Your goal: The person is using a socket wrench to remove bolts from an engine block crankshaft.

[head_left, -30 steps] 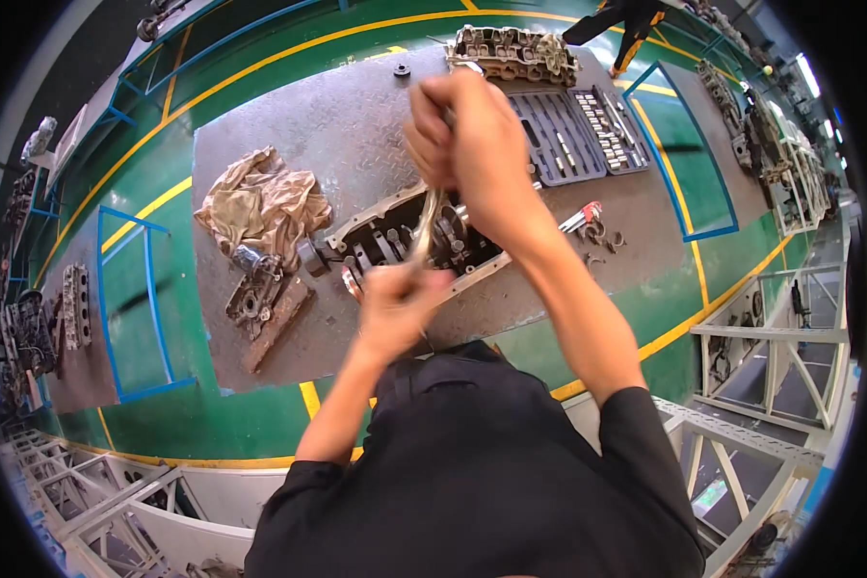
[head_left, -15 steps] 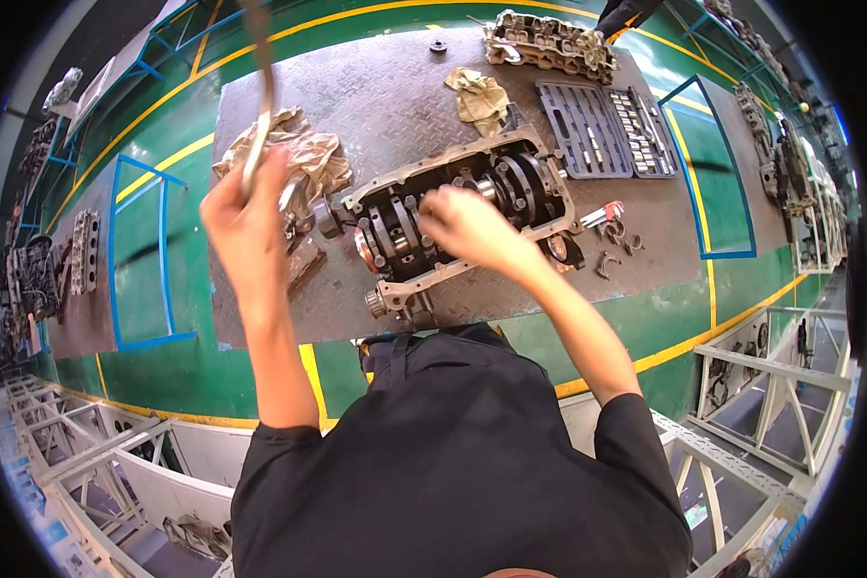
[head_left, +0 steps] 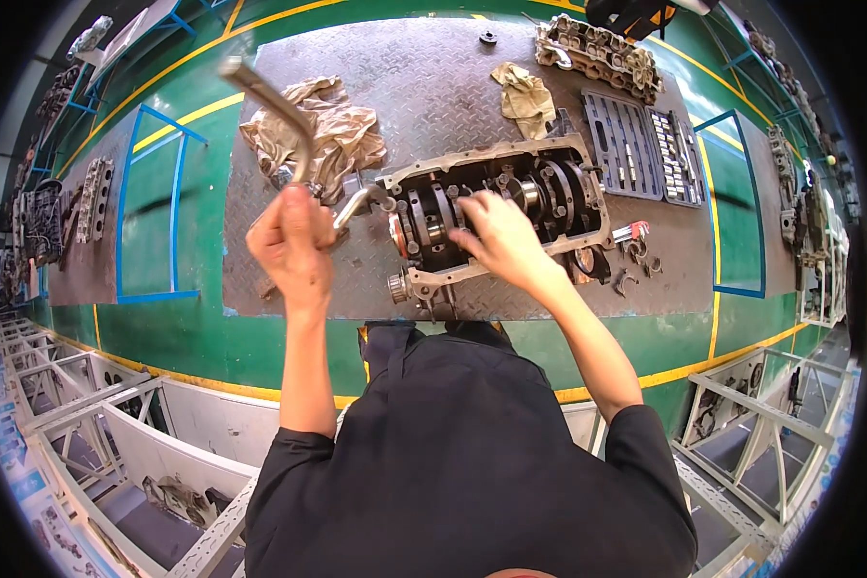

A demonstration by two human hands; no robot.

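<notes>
My left hand (head_left: 294, 241) is closed around a bent steel speed wrench (head_left: 277, 104), raised over the near left of the metal-topped table. One arm of the wrench points up and left; the other bends toward the engine block's left end. The engine block (head_left: 422, 277) lies with its crankshaft (head_left: 525, 193) and bearing caps exposed. Over its middle hovers my right hand (head_left: 506, 241), thumb and fingers apart, with nothing visible in it. Whether its fingertips touch the caps I cannot tell.
Crumpled cloths (head_left: 332, 125) lie at the left, and another cloth (head_left: 525, 101) behind the block. An open socket set (head_left: 636, 144) sits right of it, near a cylinder head (head_left: 599, 56). Red-handled pliers (head_left: 632, 231) and bearing shells (head_left: 628, 281) lie at the right.
The table and block appear shifted rightward in view. My left hand has swung the wrench, so its bent shape now shows. My right hand's fingers have spread from a more closed shape.
</notes>
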